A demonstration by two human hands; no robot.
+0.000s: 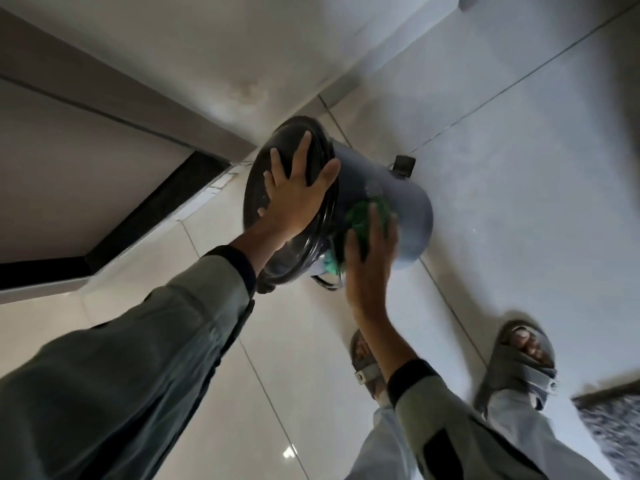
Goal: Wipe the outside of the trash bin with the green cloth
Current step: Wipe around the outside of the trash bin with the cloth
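Open tiled floor (519,188) right of bin (408,202) — wall (207,64) close behind.

The tiled floor (519,168) is pale and glossy, with thin grout lines. At lower right of the frame two grey sandals (519,368) stand on it, near a speckled mat (616,434) at the right edge. A white wall (207,46) fills the upper part, with a dark baseboard (156,209) at left.

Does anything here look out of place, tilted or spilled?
The trash bin looks tipped over, not upright: the left hand lies on its black lid, and the right hand presses the green cloth to its side. No spill shows.
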